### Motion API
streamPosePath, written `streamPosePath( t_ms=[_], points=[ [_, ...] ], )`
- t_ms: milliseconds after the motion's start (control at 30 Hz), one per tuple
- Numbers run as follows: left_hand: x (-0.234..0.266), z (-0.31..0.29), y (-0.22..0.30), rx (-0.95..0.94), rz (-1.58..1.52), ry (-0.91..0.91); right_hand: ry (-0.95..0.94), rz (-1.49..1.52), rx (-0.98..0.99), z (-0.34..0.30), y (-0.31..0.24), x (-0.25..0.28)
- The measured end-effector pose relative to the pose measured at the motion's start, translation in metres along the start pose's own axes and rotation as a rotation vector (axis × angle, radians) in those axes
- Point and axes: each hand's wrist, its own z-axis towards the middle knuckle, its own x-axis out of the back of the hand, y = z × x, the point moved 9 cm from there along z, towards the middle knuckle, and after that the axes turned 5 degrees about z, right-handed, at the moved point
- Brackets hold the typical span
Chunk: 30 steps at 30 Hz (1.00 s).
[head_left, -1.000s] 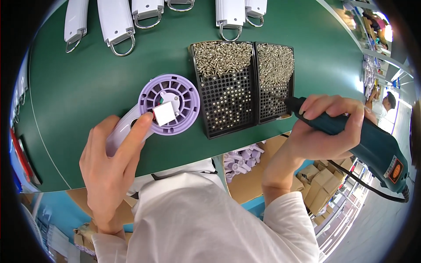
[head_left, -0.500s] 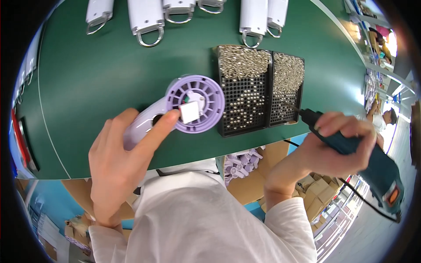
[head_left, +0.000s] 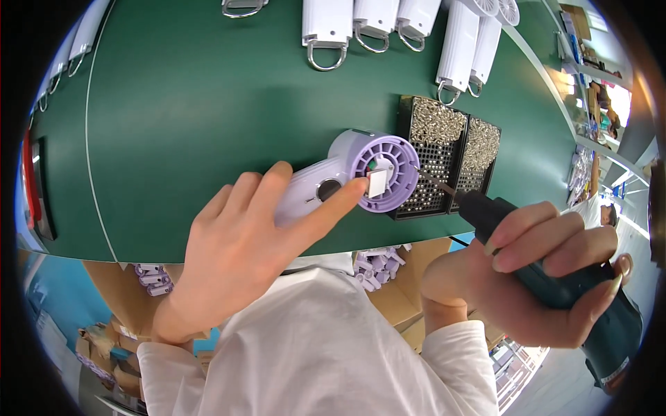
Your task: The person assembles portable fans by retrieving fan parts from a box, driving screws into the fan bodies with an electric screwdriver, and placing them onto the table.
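Note:
My left hand grips the handle of a lavender handheld fan body lying on the green table. Its index finger presses by a small white square part inside the round slotted head. My right hand is wrapped round a dark teal electric screwdriver. The thin bit points left, its tip at the right rim of the fan head; whether they touch I cannot tell. Behind the bit stands a black two-part screw tray, with small silver screws heaped at its far end and some seated in its holes.
Several white fan bodies with metal loops lie along the table's far side. A red and black object rests at the left edge. Below the table, a cardboard box holds lavender parts. Another person is far right.
The screwdriver bit has moved from over the screw tray's right part to the fan head's rim. The whole view has shifted, and the fan body now lies nearer the tray, overlapping its left side.

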Motion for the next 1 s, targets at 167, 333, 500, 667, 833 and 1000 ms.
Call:
streamPosePath(
  t_ms=[167, 333, 500, 667, 833, 1000],
  points=[
    [-0.002, 0.001, -0.005, -0.002, -0.018, -0.024, -0.044, -0.049, -0.027, 0.003, 0.012, -0.005],
    [-0.002, 0.001, -0.005, -0.069, 0.074, 0.032, -0.084, -0.176, -0.021, 0.001, 0.031, -0.018],
    [0.001, -0.004, -0.006, -0.103, -0.005, 0.003, -0.101, -0.094, -0.148, -0.007, 0.039, -0.014],
    [0.004, -0.004, -0.005, -0.107, -0.033, -0.089, -0.072, -0.040, -0.086, -0.009, 0.034, -0.014],
    [0.007, -0.006, -0.003, -0.178, 0.018, -0.065, -0.077, 0.011, -0.080, -0.008, 0.037, -0.013],
    [0.009, -0.015, -0.006, -0.123, 0.003, -0.103, -0.020, 0.288, 0.104, -0.004, -0.001, 0.003]
  ],
)
